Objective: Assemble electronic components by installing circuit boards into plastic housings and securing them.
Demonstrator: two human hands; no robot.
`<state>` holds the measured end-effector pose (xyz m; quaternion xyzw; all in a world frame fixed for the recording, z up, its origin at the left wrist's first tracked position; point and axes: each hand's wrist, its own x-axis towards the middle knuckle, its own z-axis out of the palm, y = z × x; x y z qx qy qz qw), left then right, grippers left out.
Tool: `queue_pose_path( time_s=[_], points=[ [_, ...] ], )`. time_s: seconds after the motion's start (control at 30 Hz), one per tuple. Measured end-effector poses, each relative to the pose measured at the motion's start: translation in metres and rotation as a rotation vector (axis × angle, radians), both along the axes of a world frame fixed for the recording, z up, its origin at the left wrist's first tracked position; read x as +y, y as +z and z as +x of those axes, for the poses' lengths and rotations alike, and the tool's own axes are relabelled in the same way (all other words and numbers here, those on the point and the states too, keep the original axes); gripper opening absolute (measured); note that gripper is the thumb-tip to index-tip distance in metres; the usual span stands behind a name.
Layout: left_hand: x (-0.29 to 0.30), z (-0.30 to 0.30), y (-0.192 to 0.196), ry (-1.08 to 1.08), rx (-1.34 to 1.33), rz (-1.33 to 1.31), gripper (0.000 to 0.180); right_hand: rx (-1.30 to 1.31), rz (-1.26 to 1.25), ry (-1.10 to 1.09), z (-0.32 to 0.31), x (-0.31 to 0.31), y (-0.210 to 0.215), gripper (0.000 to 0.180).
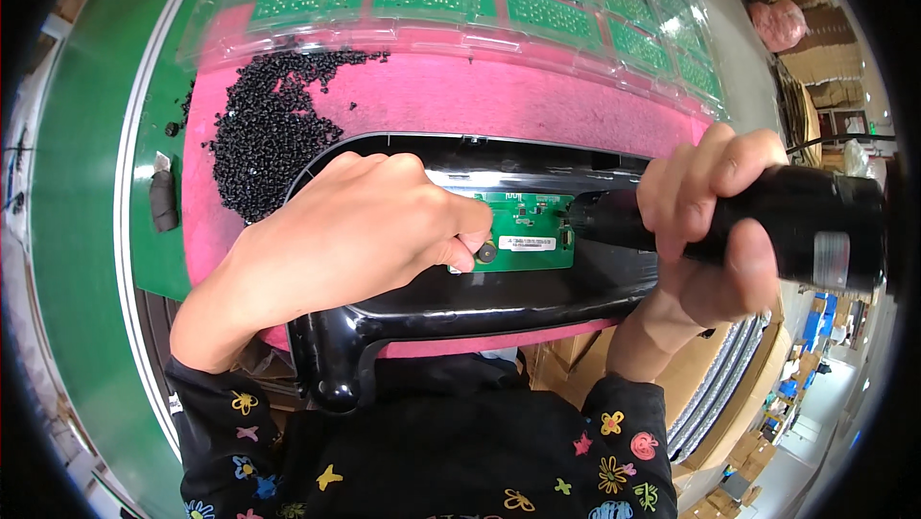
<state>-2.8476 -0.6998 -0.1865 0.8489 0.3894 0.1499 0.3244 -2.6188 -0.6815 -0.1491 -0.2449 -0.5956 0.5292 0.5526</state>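
Right hand round black screwdriver (pink mat beneath), green circuit board close.

- Both forearms were bare from above the wrist down to the hands.
- The left hand and the right hand wore no gloves, rings or watch.
- The sleeves were black, pushed up the forearms.
- Small flowers, stars and hearts in yellow, pink, blue and green were scattered over the black cloth.
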Motion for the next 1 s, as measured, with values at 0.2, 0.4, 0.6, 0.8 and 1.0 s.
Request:
queue_pose_path(
  time_s=[0.2, 0.4, 0.6, 0.8, 1.0],
  points=[
    [-0.001, 0.000, -0.002, 0.011, -0.022, 0.006, 0.015, 0.109, 0.021, 0.075, 0.002, 0.002, -0.003, 0.034],
    [0.001, -0.001, -0.001, -0.008, -0.024, -0.037, 0.017, 0.107, 0.041, 0.064, 0.006, -0.001, 0.010, 0.025],
    [0.006, 0.006, -0.009, -0.048, -0.358, 0.054, 0.017, 0.459, 0.106, 0.224, -0.011, -0.012, 0.047, 0.023],
    [0.005, 0.005, -0.007, 0.029, -0.410, 0.171, 0.019, 0.476, 0.113, 0.174, -0.021, -0.011, 0.034, 0.024],
    [0.002, 0.005, -0.006, 0.075, -0.316, 0.248, 0.020, 0.539, 0.011, 0.085, -0.023, -0.008, 0.022, 0.023]
  ],
)
